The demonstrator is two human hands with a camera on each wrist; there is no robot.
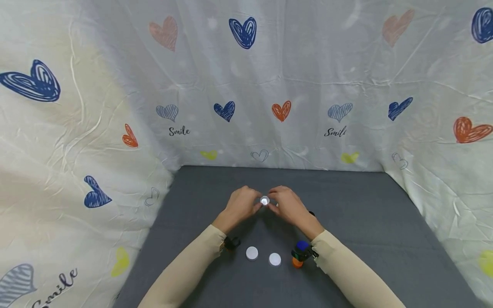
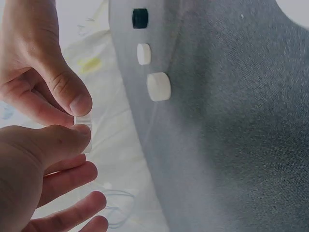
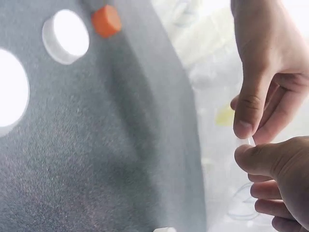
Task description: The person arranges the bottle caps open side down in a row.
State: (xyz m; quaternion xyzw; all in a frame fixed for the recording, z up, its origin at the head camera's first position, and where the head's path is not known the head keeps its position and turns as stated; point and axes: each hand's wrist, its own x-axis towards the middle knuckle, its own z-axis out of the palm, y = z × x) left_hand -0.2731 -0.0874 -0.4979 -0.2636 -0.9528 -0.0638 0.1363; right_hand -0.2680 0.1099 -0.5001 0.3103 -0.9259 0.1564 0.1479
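the small white ribbed piece (image 2: 83, 120) is held up off the grey surface (image 1: 366, 214), roughly midway between its left and right edges and toward its far edge. the left hand (image 1: 243, 203) pinches it between thumb and bent fingers, the gap closed to its width, its other fingers spread loose and holding nothing. the right hand (image 1: 286, 203) pinches the opposite side the same way.

it looks like plastic: probably light, stiff and hard to break. the ribs should give some bite, but so small a piece could slip or spin if squeezed off-centre; its ribbed sides seem the best hold.

thumbs and fingers cover most of it, and i cannot tell whether its face is hollow. the right wrist hides most of a black thing (image 1: 311, 213). an orange piece (image 1: 297, 264) nearer the near edge is partly covered by the wrist strap (image 1: 302, 255). the near edge itself is cut off, and in the right wrist view glare washes out the white discs (image 3: 72, 34).
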